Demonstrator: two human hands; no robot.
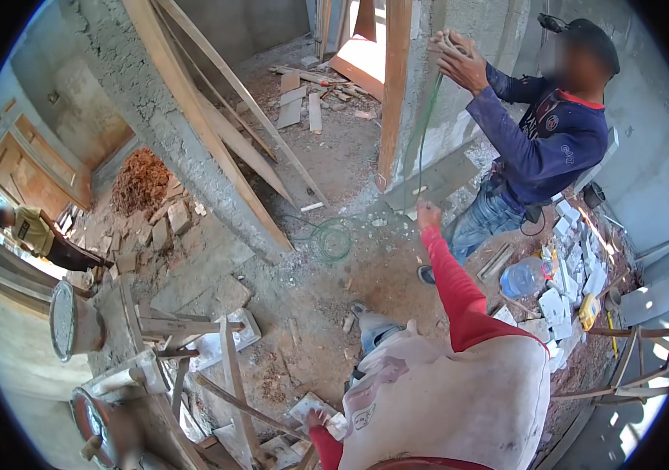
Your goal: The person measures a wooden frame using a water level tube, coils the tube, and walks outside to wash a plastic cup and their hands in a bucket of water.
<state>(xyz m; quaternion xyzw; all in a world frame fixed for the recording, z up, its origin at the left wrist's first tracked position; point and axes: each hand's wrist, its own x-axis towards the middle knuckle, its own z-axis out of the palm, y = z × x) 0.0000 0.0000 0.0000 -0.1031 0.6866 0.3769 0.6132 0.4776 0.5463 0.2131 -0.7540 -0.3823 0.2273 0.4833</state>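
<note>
At far left, a tilted-looking round bucket (76,321) sits beside a rough timber trestle (233,384), perhaps parked there to keep the middle floor walkable. Low near the lower edge, the person's left hand (318,417) is over a pale slab (338,428), fingers loosely spread, seemingly for support (contact is hard to tell). Beyond it lies a green coil (334,256) on the dusty floor. Right of that, the raised right hand's (428,215) fingers look closed on a thin green tube (428,125), which hangs nearly upright, likely because a co-worker's hands (462,63) hold its top against the pillar.
</note>
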